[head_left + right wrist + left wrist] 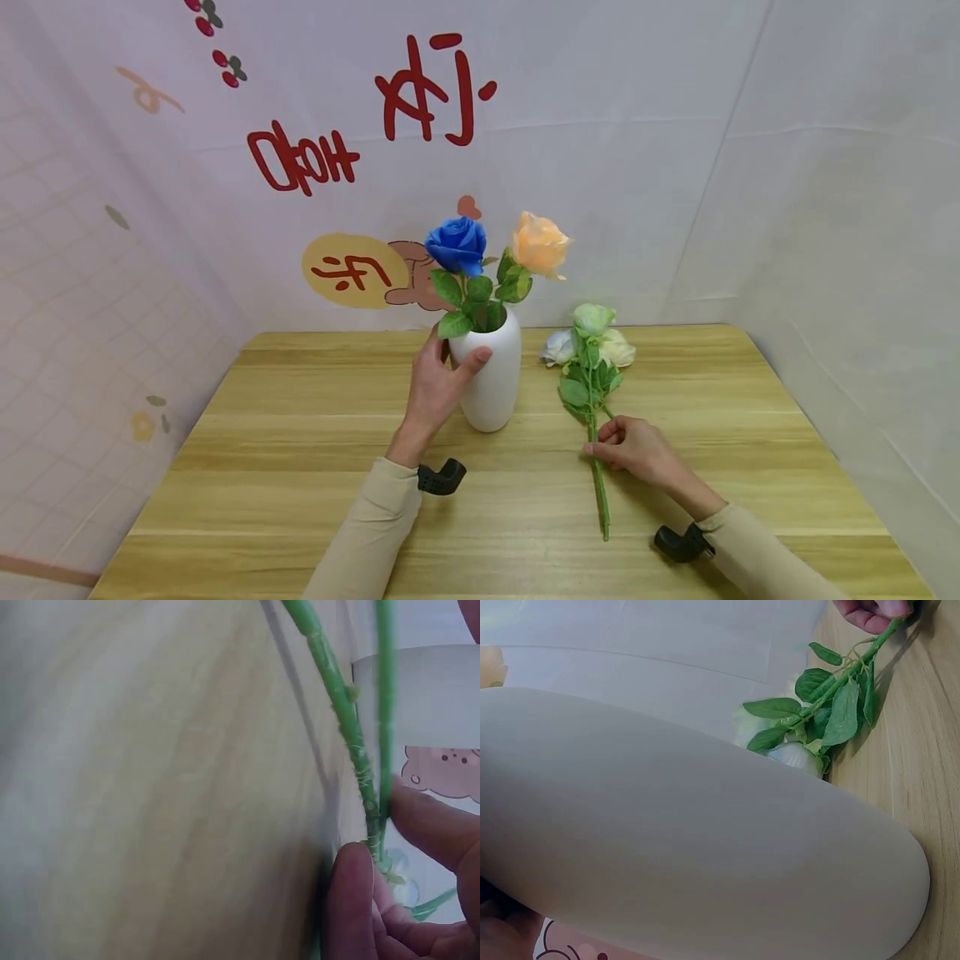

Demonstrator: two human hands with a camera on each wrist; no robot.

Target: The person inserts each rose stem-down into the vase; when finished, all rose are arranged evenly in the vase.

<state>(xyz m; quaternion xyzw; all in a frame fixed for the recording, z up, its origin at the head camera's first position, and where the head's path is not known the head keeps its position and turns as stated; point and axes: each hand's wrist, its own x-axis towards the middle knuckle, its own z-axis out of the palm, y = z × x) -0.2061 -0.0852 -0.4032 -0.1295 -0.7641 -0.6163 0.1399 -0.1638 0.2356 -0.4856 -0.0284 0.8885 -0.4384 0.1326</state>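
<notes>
A white vase (491,387) stands upright on the table, holding a blue rose (457,246) and a peach rose (540,243) with green leaves. My left hand (438,379) grips its upper left side, the thumb across the front just below the rim. To the right lie a pale green rose (594,318), a whitish-lavender rose (558,347) and a cream rose (617,348). Thumb and fingers of my right hand (637,450) pinch at their green stems (601,492). Two stems (352,727) show in the right wrist view; I cannot tell whether both are held.
The wooden table (300,467) ends at the back against a white cloth wall (615,125) printed with red characters and cartoon drawings. More cloth hangs at the left and right sides. Each wrist wears a black camera mount (442,477).
</notes>
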